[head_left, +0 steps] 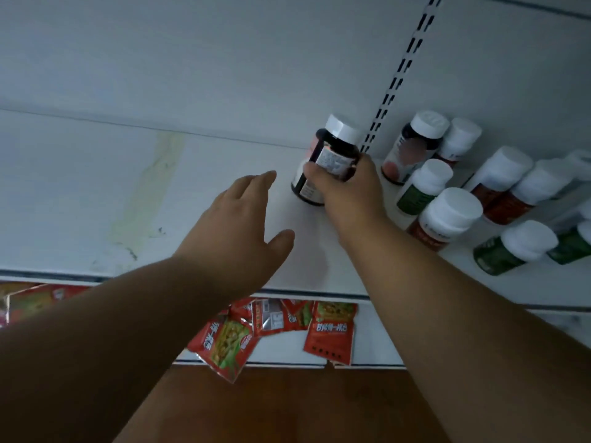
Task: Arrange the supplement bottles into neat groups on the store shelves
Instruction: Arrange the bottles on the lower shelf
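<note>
Barely begun: the right hand point(347, 190) grips a dark bottle point(326, 161) on the shelf point(96, 193), apart from the mixed red and green bottles point(447, 215). The left hand point(236, 219) hovers, fingers spread, holding nothing.

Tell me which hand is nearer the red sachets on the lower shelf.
Left. The left hand hovers open above the shelf edge, just over the sachets. The right hand is farther back, gripping a dark bottle.

our right hand point(347, 190) covers the lower front of the dark bottle point(326, 161), hiding part of its label. the label on the dark bottle behind point(411, 151) is blurred. bottles at the right edge point(579, 238) are cut off, and our left arm hides some red packets point(329, 330) below.
</note>
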Available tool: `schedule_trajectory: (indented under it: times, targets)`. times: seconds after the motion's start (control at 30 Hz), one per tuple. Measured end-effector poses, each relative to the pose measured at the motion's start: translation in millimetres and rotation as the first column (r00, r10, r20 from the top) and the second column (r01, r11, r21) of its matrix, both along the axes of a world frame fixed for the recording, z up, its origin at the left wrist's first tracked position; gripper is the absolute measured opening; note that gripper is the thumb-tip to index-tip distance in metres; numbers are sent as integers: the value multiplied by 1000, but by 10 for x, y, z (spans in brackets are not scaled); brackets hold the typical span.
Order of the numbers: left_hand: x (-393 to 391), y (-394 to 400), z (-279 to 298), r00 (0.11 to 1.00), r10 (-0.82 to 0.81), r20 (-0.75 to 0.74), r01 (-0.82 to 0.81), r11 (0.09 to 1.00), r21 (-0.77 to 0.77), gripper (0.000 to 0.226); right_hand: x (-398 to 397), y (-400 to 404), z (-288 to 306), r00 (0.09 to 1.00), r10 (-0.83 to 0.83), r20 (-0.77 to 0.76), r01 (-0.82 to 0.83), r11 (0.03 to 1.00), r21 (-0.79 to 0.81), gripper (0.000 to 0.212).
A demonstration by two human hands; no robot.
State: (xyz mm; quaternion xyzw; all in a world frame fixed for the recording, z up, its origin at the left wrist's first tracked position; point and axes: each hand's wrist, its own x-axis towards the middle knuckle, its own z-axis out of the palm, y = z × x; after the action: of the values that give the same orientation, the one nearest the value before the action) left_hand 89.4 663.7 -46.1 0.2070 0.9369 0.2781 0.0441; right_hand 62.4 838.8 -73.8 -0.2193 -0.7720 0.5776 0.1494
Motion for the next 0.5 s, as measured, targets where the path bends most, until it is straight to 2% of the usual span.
schedule_trajectory:
  times: [0.1, 0.23, 0.37, 0.5]
  targets:
    - [384, -197, 258, 992, -30, 120, 24, 998, 53, 92, 640, -274, 245, 992, 105, 65, -97, 988, -119, 64]
    - [1000, -540, 796, 958, -92, 270, 72, 994, 83, 95, 1492, -589, 865, 977, 176, 120, -136, 950, -280, 62]
    - [1715, -852, 1779, 895, -123, 429, 138, 990, -4, 96, 2250, -831, 1781, 966, 198, 165, -104, 885, -453, 74]
    - [2321, -946, 2771, 847, -165, 505, 227, 972, -64, 100, 2872, -883, 2756, 977, 184, 111, -84, 801, -592, 76]
